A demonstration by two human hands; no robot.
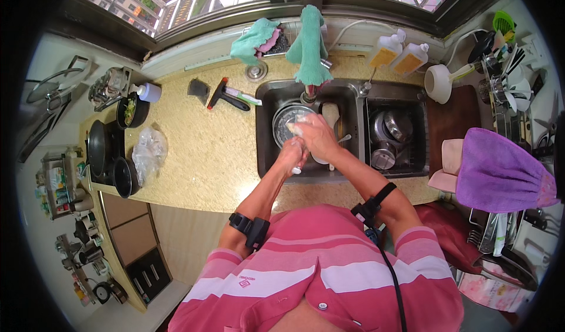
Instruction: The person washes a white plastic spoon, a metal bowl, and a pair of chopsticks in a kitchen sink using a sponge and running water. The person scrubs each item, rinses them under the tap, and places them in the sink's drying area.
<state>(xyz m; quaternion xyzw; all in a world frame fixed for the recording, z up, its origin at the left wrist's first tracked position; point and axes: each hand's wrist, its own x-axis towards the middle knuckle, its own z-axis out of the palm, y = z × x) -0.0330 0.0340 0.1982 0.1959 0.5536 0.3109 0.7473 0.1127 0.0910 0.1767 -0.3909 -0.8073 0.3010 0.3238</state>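
Note:
Over the left basin of the steel sink (263, 155), my two hands are close together. My left hand (292, 154) is closed around a thin utensil handle, whose pale end (296, 170) sticks out below the fist. My right hand (315, 133) grips a whitish, soapy cloth or sponge (296, 123) just above it. The rest of the utensil is hidden by the hands. Beneath them a round metal pot (282, 131) with suds stands in the basin. To its right lie a pale rice paddle (330, 113) and a spoon (345, 138). Part of a white dish shows under my right wrist.
Metal bowls (398, 125) sit in a rack in the right basin. A green towel (309, 45) covers the faucet. Left of the sink lie a squeegee (225, 96), a knife (242, 96) and a plastic bag (150, 149). A purple towel (499, 173) hangs at the right.

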